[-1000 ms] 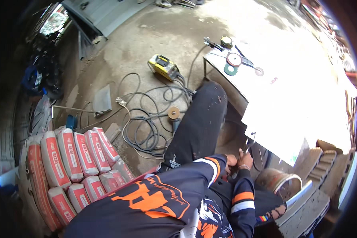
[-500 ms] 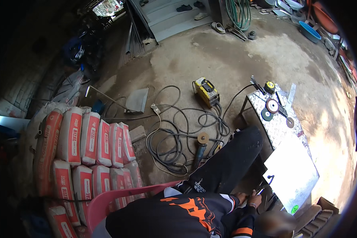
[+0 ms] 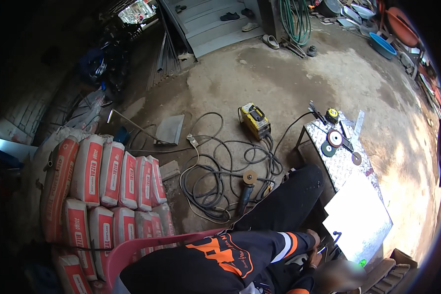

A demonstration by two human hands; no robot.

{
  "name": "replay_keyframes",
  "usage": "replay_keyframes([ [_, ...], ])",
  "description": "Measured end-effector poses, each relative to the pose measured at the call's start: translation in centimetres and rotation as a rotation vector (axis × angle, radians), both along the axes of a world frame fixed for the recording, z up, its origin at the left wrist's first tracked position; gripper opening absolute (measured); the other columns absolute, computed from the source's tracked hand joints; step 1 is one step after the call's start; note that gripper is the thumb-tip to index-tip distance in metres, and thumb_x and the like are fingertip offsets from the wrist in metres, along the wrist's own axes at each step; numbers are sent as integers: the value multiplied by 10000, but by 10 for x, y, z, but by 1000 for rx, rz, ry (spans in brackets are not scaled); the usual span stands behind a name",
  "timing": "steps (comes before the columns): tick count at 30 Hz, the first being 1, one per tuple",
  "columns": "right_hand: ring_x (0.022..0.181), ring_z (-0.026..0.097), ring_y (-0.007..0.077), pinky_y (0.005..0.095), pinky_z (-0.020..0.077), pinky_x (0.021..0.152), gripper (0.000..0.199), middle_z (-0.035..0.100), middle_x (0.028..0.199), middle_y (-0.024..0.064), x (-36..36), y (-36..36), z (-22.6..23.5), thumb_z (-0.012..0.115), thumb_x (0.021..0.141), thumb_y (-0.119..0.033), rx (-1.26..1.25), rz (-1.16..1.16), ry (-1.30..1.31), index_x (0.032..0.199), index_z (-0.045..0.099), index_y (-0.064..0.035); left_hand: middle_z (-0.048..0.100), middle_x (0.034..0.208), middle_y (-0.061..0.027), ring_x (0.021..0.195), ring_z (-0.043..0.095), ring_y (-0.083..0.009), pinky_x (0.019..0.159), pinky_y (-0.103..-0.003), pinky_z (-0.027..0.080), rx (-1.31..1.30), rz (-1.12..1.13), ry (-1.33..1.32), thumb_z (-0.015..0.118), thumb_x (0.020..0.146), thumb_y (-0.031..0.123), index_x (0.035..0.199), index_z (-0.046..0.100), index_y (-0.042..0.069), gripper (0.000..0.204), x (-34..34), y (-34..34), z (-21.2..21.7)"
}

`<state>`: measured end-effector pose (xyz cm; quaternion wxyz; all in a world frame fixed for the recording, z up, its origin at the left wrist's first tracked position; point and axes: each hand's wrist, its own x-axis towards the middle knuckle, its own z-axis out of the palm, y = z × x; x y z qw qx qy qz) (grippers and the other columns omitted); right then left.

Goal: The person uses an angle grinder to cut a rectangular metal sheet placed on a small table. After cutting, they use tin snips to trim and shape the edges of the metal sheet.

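Note:
My left hand point(image 3: 314, 238), at the end of a striped black sleeve, is curled beside the near edge of a bright flat sheet point(image 3: 358, 215). What its fingers hold is hidden. Just below it, my right hand point(image 3: 314, 259) is closed around a thin silvery piece point(image 3: 322, 249). A small black hooked part point(image 3: 337, 235) overlaps the sheet's left edge, close to both hands. The sheet lies at the near end of a low patterned metal bench point(image 3: 327, 164). On that bench rest a grinding disc point(image 3: 334, 138), a dark green disc point(image 3: 328, 149), a brown disc point(image 3: 356, 158) and a yellow tape measure point(image 3: 332, 115).
An angle grinder point(image 3: 245, 197) stands on the floor beside my leg, disc upward. Coiled black cables point(image 3: 215, 171) run to a yellow machine point(image 3: 255, 120). Stacked red-and-white cement bags point(image 3: 90, 169) flank the pink chair point(image 3: 117, 257). Steps point(image 3: 220, 32) rise at the back.
My left hand has moved right and slightly up, its sleeve swinging forward. My right hand is slightly lower. The scene has shifted a little in the view.

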<state>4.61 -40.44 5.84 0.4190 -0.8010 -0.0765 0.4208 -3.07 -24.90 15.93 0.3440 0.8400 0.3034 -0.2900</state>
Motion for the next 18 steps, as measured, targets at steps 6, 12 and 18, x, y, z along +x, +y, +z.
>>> replay_keyframes([
  [6,628,592,166,313,475,577,260,619,743,71,-22,6,37,571,947,-261,203,57,86,879,564,-10,468,1311,-186,1306,399,-383,1009,-537,318,506,201,-502,574,853,172,1148,628,103,308,42,95,11],
  [12,589,520,123,296,426,543,211,546,691,23,-15,-12,-12,568,963,-236,248,157,-127,891,531,-41,166,1601,-178,1472,123,-424,1138,-652,-1,425,20,-244,425,991,249,1468,412,296,479,66,130,-22],
  [18,917,619,391,418,465,804,319,642,982,219,-24,8,33,540,971,-270,69,404,-484,1115,582,11,395,1413,-110,1322,367,-330,1071,-607,245,673,-12,-188,668,822,356,1437,432,362,659,53,150,-19],
])
